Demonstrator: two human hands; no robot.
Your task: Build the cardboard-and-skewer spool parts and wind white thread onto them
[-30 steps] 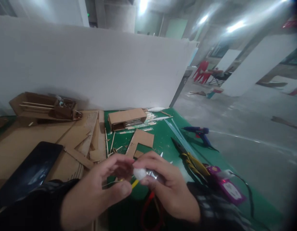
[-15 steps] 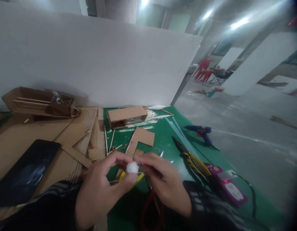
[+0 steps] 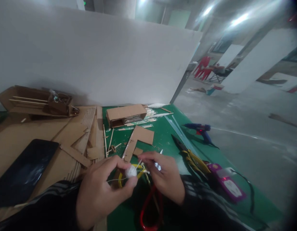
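Between the thumb and fingertips of my left hand (image 3: 103,189) is a small white ball (image 3: 131,172) that looks like wound thread. A thin thread (image 3: 117,179) trails from it to the left, across that hand. My right hand (image 3: 164,175) pinches a short pale strand (image 3: 139,164) rising from the ball's right side; whether it is thread or a thin stick I cannot tell. Below the hands show a yellow loop (image 3: 120,180) and a red loop (image 3: 141,218), partly hidden, and a pale knotted strand hangs by the yellow one.
Cardboard pieces (image 3: 145,134) and a cardboard box (image 3: 126,113) lie ahead on the green table. Pliers (image 3: 191,158), a blue glue gun (image 3: 201,131) and a purple power block (image 3: 226,184) are at right. A black phone (image 3: 28,170) rests on cardboard at left.
My right hand has drawn slightly away from the white ball, so the pale strand between them now shows. My left hand still holds the ball. More of the red loop is visible.
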